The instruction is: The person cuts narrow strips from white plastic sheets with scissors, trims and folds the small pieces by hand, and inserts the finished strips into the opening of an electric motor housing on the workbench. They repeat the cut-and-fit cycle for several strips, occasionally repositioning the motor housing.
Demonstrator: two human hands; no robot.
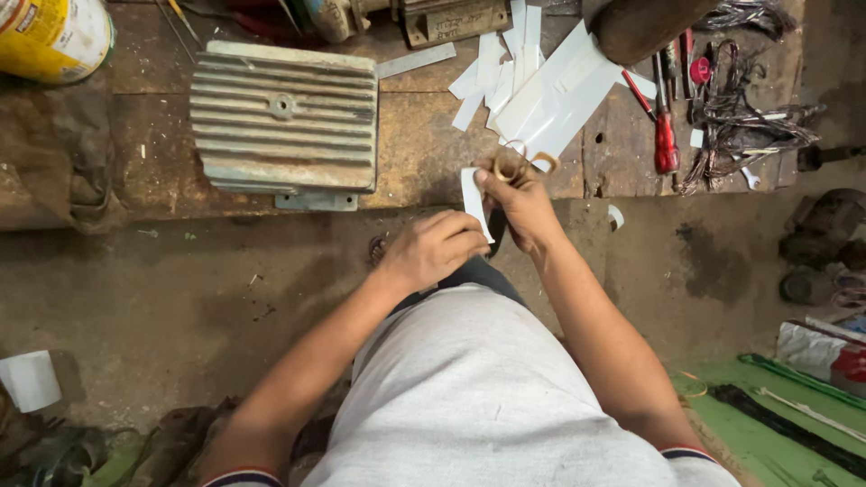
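The left hand (433, 250) has its fingers (469, 242) curled, pinching a narrow white paper strip (473, 200) by its lower end. Just beside it, the right hand (521, 203) has its fingers through the tan loops of a pair of scissors (519, 168), closed around them. Beyond the fingers, on the worn wooden desk (424, 153), lie loose white paper strips (541, 90); a grey ribbed metal cover (284, 117) sits off to their left.

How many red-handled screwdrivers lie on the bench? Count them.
2: the larger screwdriver beside the wire bundle, and the thinner one by the white strips. More may hide under the wires.
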